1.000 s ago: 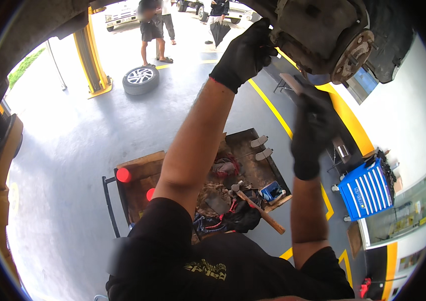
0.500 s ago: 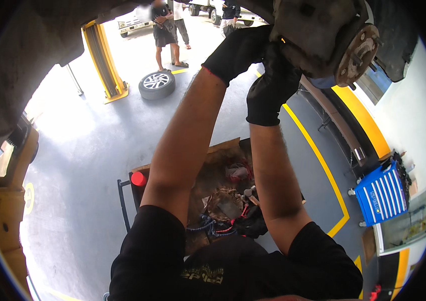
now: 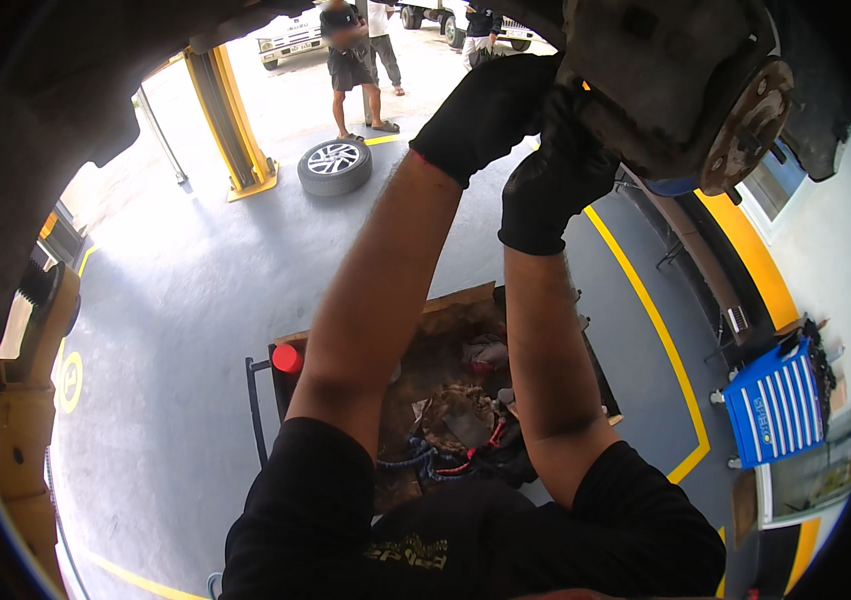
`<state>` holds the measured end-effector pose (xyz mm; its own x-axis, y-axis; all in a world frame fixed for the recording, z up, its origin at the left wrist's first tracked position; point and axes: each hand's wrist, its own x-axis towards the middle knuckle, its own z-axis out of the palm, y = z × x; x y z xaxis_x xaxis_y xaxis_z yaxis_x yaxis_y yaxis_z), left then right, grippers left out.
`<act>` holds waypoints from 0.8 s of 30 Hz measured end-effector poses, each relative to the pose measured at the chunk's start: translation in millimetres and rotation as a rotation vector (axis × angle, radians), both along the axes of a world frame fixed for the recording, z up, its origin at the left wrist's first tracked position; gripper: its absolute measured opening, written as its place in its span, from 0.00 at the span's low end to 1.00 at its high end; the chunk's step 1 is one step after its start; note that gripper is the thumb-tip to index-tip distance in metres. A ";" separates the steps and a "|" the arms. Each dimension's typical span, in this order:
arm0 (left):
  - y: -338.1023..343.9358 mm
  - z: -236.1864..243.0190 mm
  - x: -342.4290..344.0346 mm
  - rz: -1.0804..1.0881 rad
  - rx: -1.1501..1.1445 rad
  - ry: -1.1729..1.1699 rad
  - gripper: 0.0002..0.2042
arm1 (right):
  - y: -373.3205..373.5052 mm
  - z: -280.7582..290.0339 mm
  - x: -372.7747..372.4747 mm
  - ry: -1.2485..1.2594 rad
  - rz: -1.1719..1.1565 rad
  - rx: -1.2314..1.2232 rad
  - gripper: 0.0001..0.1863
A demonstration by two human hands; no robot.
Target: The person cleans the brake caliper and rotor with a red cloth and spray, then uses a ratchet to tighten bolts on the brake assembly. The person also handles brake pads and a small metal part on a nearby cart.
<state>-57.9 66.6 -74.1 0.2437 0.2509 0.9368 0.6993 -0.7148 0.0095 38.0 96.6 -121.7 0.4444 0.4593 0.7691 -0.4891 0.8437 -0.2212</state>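
Overhead at the upper right hangs a dark, grimy brake assembly (image 3: pixel 660 75) with a rusty wheel hub (image 3: pixel 745 125) and protruding studs. My left hand (image 3: pixel 480 115), in a black glove, reaches up to its left side, fingers bent against it. My right hand (image 3: pixel 555 175), also black-gloved, is raised beside and just below the left, fingers curled at the assembly's lower left edge. What the fingertips hold is hidden. Below my arms, a worn cart (image 3: pixel 450 300) carries rags (image 3: pixel 485 355), a dirty round piece (image 3: pixel 455 415) and a red-topped container (image 3: pixel 285 358).
A loose wheel (image 3: pixel 333 167) lies near a yellow lift post (image 3: pixel 230 125); people (image 3: pixel 350 75) stand beyond it, before parked trucks (image 3: pixel 430 18). At the right are a long bench (image 3: pixel 685 250) and blue tool chest (image 3: pixel 775 400). Yellow lift hardware (image 3: pixel 20 420) stands at the left.
My right hand has swung up and left from beside the assembly's lower part to join my left hand. The left has shifted slightly, and my view has moved a little.
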 end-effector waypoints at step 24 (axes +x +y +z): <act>1.2 -13.6 11.4 0.036 0.084 -0.015 0.22 | 6.1 4.6 28.7 -0.247 -0.437 0.246 0.12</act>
